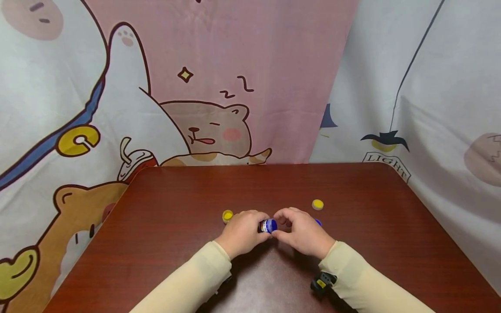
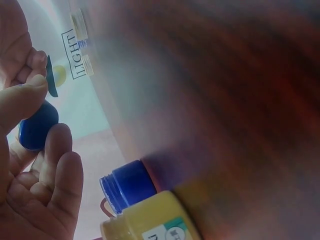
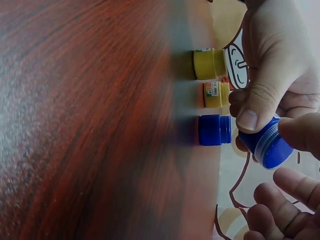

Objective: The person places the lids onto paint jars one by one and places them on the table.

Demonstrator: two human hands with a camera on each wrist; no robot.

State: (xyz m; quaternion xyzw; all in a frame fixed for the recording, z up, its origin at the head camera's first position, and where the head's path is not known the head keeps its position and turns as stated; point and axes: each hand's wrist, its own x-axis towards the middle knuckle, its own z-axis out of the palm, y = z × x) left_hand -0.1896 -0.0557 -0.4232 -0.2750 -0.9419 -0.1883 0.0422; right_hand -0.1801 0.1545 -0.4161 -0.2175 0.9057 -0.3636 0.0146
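Note:
A small blue paint jar [image 1: 268, 225] with its lid on is held by my left hand [image 1: 244, 232], tilted with the lid toward the right. In the left wrist view the left thumb and fingers pinch this jar [image 2: 39, 125] above the table. Close to the lid, the right hand [image 1: 303, 232] has its fingers spread and loosely bent. From the right wrist view, the right thumb [image 3: 302, 132] overlaps the lid's edge while the other fingers stand apart; whether the thumb touches is unclear.
Lidless jars stand on the brown table [image 1: 188, 187]: a larger yellow jar [image 3: 207, 64], a smaller yellow jar [image 3: 215, 95] and a blue jar [image 3: 214, 130]. A yellow lid [image 1: 318, 204] lies at right; a blue lid [image 1: 318, 222] is partly behind the right hand. Printed cloth [image 1: 297, 87] hangs behind.

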